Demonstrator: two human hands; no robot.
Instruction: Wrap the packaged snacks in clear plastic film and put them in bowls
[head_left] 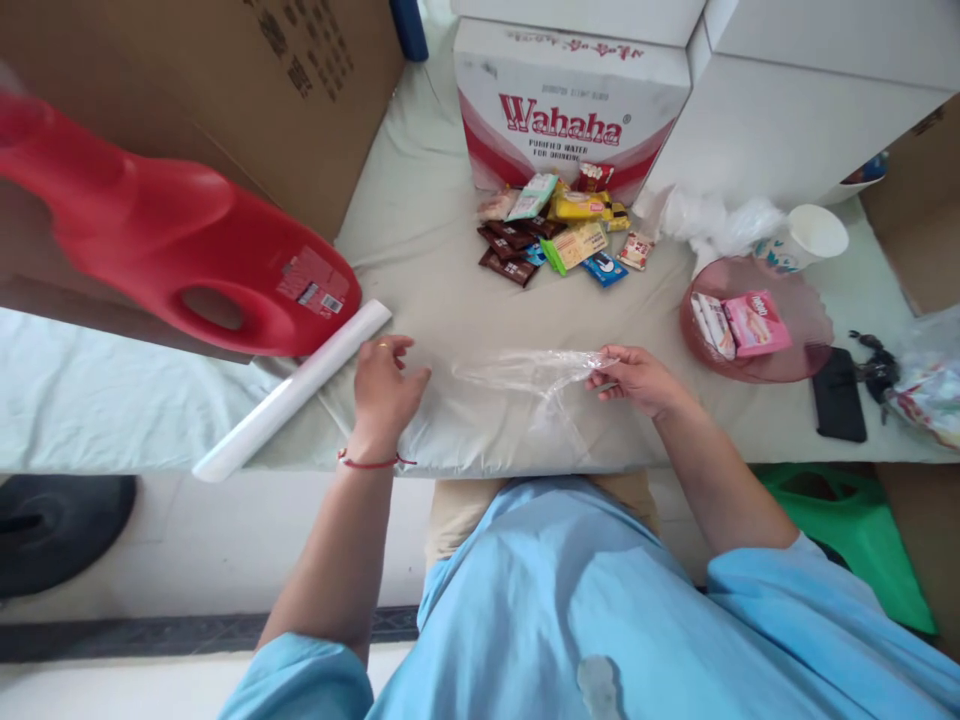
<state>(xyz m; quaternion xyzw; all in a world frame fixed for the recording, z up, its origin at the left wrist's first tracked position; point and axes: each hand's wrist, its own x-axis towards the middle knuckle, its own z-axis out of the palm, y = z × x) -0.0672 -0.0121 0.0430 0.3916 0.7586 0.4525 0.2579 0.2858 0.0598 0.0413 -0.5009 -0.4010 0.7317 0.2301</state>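
Between the fingers of my right hand [634, 380] hangs one end of a clear plastic bag [525, 372], thin and crumpled, stretching left above the cloth. My left hand [386, 390] is beside the bag's far end, apart from it, with its fingers loosely spread and nothing in them. Right by that hand lies a white plastic roll [292, 392], slanting over the table edge. Several wrapped snacks [555, 235] sit in a pile beyond my hands. A pink translucent bowl [814, 335] to the right holds a pink snack packet [756, 322] and white packets [712, 325].
A big red jug [172, 230] lies at left against a cardboard box [300, 130]. A Wahaha carton [570, 110] stands at the back. On the right are a paper cup [817, 235], crumpled white plastic [712, 220], a black phone [838, 395] and keys [876, 365].
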